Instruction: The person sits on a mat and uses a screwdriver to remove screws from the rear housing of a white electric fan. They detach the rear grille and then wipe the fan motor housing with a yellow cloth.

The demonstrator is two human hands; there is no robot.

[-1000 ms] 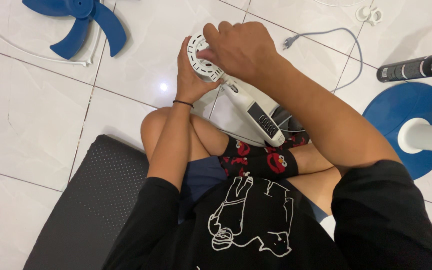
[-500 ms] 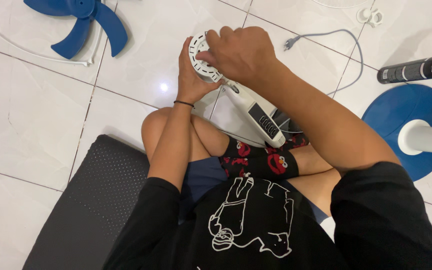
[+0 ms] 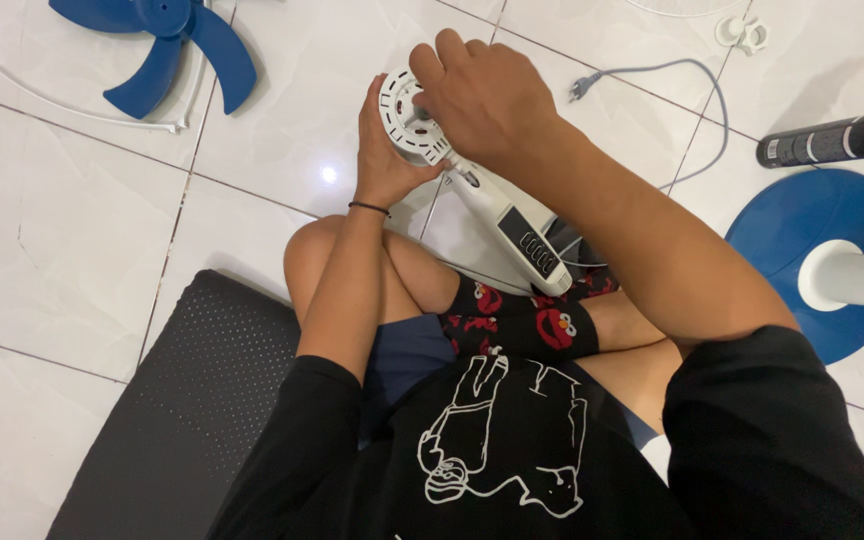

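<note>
Change since earlier frame: right hand (image 3: 482,95) had shifted slightly up and left over the round end of the white fan motor housing (image 3: 472,180); fingers lay more over the disc's top than half a second before. Left hand (image 3: 384,150) had stayed in place.
Left hand: cupped round the left rim of the round white disc (image 3: 404,115), palm against it, thumb side up.
Right hand: fingers curled and pressed down on the disc's face; whether they pinched a small part there could not be told, the fingertips being hidden.
Housing position: propped over the crossed legs, disc end far, switch-panel end near, resting just above the patterned socks (image 3: 522,325).
Edges: disc's far rim showed past the right hand; grey power cord (image 3: 652,75) ran far right of the hands, plug near the right knuckles but apart.
Open room: bare white tile floor (image 3: 82,220) to the left of the hands; black perforated mat (image 3: 187,400) at near left.
Counts: one blue fan blade (image 3: 167,35) with three vanes visible, far left, lying on a white wire guard (image 3: 72,115); one blue round base (image 3: 812,230) with white pole, right; one black tube (image 3: 832,138), far right; one small white knob piece (image 3: 740,30), far edge.
</note>
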